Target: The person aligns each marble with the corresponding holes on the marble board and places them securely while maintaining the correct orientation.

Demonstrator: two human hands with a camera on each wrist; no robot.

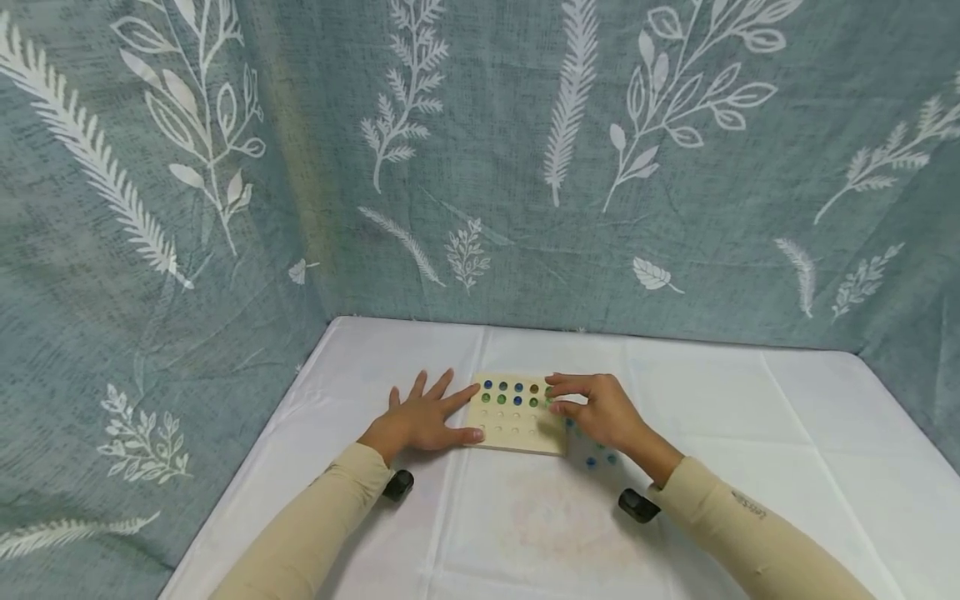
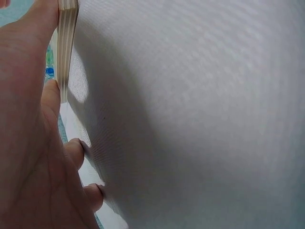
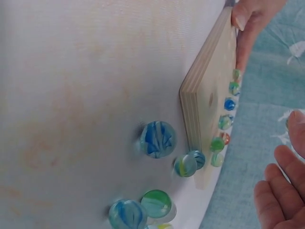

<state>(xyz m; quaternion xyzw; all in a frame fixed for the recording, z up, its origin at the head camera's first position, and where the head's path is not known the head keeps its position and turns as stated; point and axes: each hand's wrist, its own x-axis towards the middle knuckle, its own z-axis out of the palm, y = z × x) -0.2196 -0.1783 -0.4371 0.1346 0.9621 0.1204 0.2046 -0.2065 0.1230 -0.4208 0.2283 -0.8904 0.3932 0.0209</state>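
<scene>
This looks like a makeshift recording booth set up indoors, not a lived-in room. A teal cloth backdrop (image 1: 480,167) printed with white leaves and ferns hangs from nine o'clock round through twelve to three o'clock, walling off whatever lies behind it. At six o'clock a table under a creased white tablecloth (image 1: 750,433) fills the floor of the booth. A wooden marble board (image 1: 517,421) sits at its centre.

Right hand (image 1: 596,410) covering the wooden board's (image 1: 513,425) right edge from our head view, whatever it pinches too small for us to tell, loose marbles (image 1: 600,457) half hidden behind it, left hand (image 2: 28,143) cut off by the wrist view's edge
</scene>
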